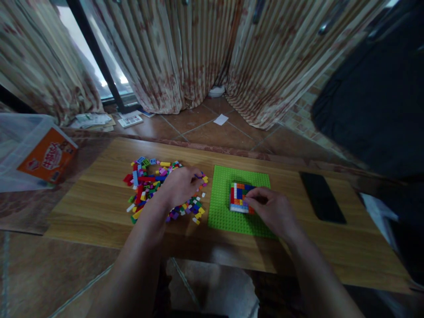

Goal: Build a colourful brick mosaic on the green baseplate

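Note:
On the green baseplate (220,198) stands a low block of bricks (239,194) in red, white, blue and orange. My right hand (270,207) reaches in from the right, thumb and fingertips pinched together at the block's top. Whatever is between those fingertips is too small to make out, and the hand hides the block's right part. Left of the baseplate lies a loose pile of toy bricks (142,180) in many colours. Over its right side is my left hand (180,185), fingers curled together near a few blue and yellow bricks; what they hold cannot be made out.
The wooden table (96,190) carries a black phone-like slab (322,196) on the right. At the far left is a clear plastic box (24,137) with an orange label. Curtains (159,57) hang behind, and a dark covered object (374,97) rises at the right.

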